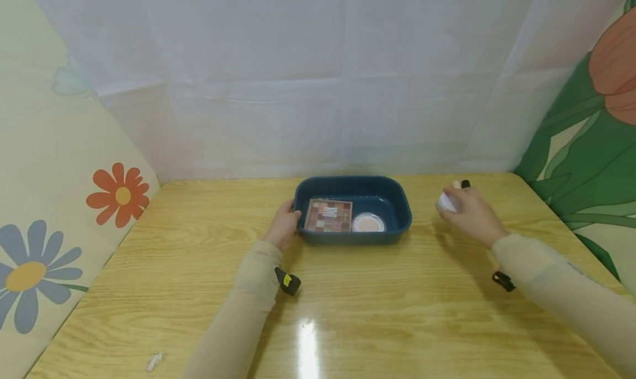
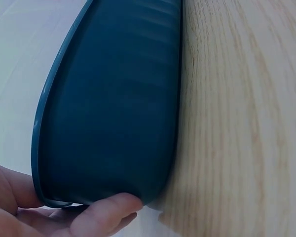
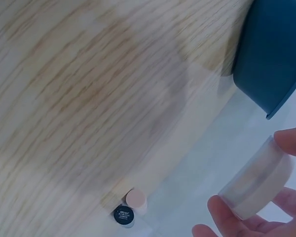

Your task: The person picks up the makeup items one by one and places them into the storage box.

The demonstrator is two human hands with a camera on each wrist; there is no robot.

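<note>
A dark blue plastic basin (image 1: pixel 353 238) sits on the table, with an eyeshadow palette (image 1: pixel 328 215) and a round powder compact (image 1: pixel 369 223) inside. At its left end my left hand (image 1: pixel 284 224) grips the rim; in the left wrist view the fingers of this hand (image 2: pixel 103 215) curl at the basin's end. To the right of the basin, my right hand (image 1: pixel 469 212) holds a small round whitish case (image 3: pixel 260 180) above the table, pinched by its edges between thumb and fingers. The case is tilted, and its contents cannot be made out.
Beyond my right hand stand two small cylinders, one with a black top (image 3: pixel 124 215) and one with a pinkish top (image 3: pixel 136 198). A white cloth (image 1: pixel 258 92) hangs behind the wooden table (image 1: pixel 372 302). A small white mark (image 1: pixel 155 361) shows at the table's front left.
</note>
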